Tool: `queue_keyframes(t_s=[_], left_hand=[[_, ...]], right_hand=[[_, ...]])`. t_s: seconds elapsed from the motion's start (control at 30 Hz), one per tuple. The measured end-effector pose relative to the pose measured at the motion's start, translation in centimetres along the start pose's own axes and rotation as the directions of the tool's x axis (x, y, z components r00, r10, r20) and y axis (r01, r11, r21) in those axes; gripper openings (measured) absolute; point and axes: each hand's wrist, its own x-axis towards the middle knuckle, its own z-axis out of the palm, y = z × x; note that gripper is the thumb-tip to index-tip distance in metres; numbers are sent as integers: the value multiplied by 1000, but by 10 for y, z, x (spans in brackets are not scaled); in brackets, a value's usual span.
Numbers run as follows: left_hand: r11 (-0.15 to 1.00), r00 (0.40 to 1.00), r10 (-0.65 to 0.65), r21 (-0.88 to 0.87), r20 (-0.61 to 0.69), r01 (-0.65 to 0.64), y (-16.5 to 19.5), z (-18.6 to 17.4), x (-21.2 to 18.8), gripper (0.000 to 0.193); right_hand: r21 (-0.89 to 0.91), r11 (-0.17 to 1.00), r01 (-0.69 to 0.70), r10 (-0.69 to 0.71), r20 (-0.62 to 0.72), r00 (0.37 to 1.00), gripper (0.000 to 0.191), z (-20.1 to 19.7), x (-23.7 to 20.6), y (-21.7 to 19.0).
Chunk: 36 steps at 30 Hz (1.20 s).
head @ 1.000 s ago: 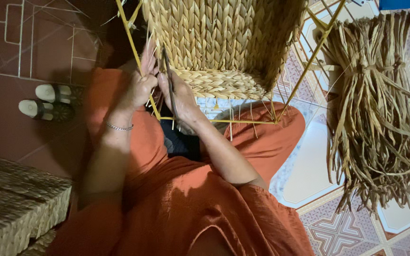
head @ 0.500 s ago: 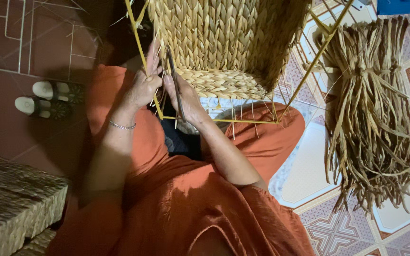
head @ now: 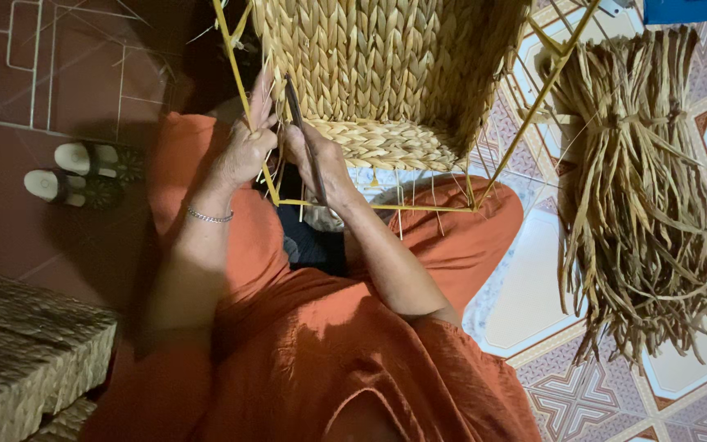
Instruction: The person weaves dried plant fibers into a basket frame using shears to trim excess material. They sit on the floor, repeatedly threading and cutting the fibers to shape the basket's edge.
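My left hand (head: 247, 147) gripped the yellow frame rod (head: 243, 90) of the half-woven basket (head: 378, 74). My right hand (head: 317, 164) held a dark strand (head: 300, 123), perhaps a tool. The strand could slip if either grip loosened.

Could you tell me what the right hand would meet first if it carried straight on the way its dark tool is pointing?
Most likely the woven basket wall: the right hand aims its dark tool up towards it, though depth is unclear.

Dim red-brown tiles (head: 59, 90), patterned tiles (head: 583, 393)
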Motion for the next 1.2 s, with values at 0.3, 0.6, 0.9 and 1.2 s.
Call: queue_keyframes(t_s=[0.3,0.6,0.9,1.2], left_hand=[[998,999,-39,-58,-11,39,13,3,-1,97],[1000,1000,-1,-15,0,1,20,4,-2,93],[999,999,-53,0,7,53,28,5,-3,92],[998,998,-61,29,-12,62,9,-1,-4,94]], right_hand=[[-18,998,-66,67,60,996,52,-5,0,-1],[-185,983,3,3,31,1000,52,-4,4,-7],[-34,999,3,-4,-38,999,58,6,3,16],[203,972,-119,135,-67,989,58,-14,29,17]])
